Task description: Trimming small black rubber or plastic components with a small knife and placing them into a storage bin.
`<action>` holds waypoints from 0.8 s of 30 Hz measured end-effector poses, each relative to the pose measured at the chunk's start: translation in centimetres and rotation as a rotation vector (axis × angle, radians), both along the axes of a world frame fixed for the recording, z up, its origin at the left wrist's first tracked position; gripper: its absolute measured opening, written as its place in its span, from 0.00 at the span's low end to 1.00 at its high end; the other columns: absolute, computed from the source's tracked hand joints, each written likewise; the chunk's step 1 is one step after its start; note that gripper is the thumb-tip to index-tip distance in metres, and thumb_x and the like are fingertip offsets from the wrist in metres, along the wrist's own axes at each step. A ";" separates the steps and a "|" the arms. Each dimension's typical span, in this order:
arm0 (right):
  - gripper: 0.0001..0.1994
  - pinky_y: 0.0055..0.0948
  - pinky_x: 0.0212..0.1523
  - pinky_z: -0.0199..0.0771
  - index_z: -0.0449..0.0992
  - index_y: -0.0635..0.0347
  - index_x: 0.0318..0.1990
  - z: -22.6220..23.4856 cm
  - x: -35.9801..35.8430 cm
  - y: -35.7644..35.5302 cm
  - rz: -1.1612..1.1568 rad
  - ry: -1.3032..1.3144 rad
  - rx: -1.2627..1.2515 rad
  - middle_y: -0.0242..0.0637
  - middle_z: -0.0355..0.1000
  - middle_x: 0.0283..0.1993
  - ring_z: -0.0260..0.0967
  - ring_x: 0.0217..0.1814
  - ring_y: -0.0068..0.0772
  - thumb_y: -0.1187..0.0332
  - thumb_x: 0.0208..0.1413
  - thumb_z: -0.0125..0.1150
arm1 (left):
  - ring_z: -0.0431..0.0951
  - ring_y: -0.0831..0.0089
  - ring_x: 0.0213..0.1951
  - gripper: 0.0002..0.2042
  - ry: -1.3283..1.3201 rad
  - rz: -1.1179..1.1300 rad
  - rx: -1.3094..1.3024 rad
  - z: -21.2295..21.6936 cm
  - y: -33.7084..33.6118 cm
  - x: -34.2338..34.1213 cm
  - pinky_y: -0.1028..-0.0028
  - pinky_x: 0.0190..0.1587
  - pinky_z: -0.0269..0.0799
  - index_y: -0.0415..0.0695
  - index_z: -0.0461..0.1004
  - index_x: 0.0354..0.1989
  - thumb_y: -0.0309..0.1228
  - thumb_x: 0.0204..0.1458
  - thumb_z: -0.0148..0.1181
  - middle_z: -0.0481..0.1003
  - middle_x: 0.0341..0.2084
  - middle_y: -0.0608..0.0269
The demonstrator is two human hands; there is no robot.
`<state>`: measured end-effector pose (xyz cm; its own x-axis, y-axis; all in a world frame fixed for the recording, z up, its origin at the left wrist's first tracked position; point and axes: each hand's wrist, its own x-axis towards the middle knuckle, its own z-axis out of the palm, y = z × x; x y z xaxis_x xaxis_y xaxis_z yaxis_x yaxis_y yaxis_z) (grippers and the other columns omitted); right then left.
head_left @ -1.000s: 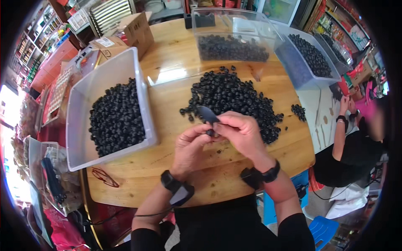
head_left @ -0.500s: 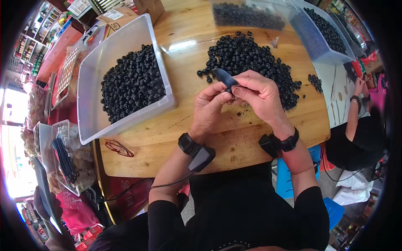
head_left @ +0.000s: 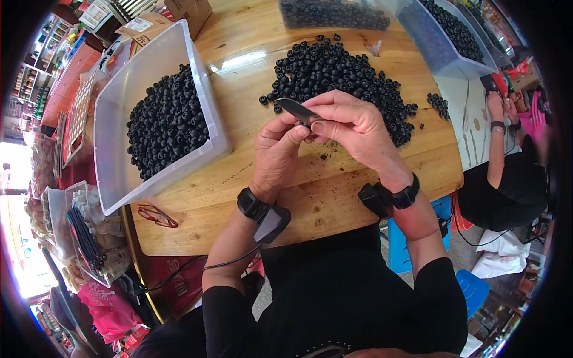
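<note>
At the centre of the frame the left hand [head_left: 277, 152] and right hand [head_left: 352, 125] meet above the round wooden bench [head_left: 239, 59], their fingers [head_left: 295, 132] pinched together around one small dark pointed tool [head_left: 296, 110] whose tip points to the upper left. Whether a bead sits between the fingertips cannot be told. Just behind the hands lies one loose heap of small black round beads [head_left: 340, 74], too many to count. Three clear plastic bins hold more beads: one large at the left [head_left: 113, 113], one at the top [head_left: 334, 15], one at the upper right [head_left: 441, 39]. One pair of red-framed glasses [head_left: 156, 215] lies at the bench's lower left edge. Another person's hand [head_left: 495, 104] rests at the right.
</note>
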<state>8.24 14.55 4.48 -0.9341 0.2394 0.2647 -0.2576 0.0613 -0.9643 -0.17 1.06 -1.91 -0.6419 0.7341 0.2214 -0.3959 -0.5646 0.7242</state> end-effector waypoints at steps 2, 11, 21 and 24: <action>0.10 0.19 0.33 0.78 0.76 0.68 0.42 -0.4 -0.2 0.0 -0.049 -0.011 0.156 0.35 0.71 0.41 0.74 0.35 0.25 0.82 0.51 0.58 | 0.75 0.75 0.36 0.11 0.005 0.002 -0.022 0.2 -0.1 0.1 0.76 0.40 0.70 0.37 0.73 0.44 0.23 0.52 0.57 0.76 0.36 0.62; 0.06 0.19 0.32 0.77 0.76 0.70 0.39 -0.4 -0.1 0.4 -0.064 -0.042 -0.034 0.34 0.71 0.34 0.74 0.32 0.23 0.79 0.54 0.56 | 0.75 0.72 0.37 0.13 0.032 -0.047 0.025 -0.2 0.1 -0.1 0.76 0.40 0.70 0.39 0.73 0.48 0.25 0.54 0.56 0.76 0.36 0.60; 0.08 0.20 0.32 0.76 0.75 0.69 0.42 0.0 0.3 0.5 0.015 -0.089 -0.227 0.37 0.73 0.36 0.74 0.33 0.26 0.77 0.55 0.55 | 0.72 0.75 0.36 0.14 -0.120 -0.098 0.087 -0.3 0.2 0.0 0.76 0.41 0.68 0.39 0.72 0.48 0.29 0.54 0.57 0.74 0.35 0.61; 0.08 0.21 0.32 0.77 0.75 0.68 0.42 0.2 0.3 0.5 0.019 -0.076 -0.204 0.36 0.73 0.37 0.74 0.33 0.26 0.77 0.56 0.55 | 0.72 0.75 0.36 0.14 -0.130 -0.114 0.100 -0.5 0.1 -0.3 0.75 0.41 0.68 0.39 0.72 0.48 0.29 0.55 0.56 0.74 0.34 0.60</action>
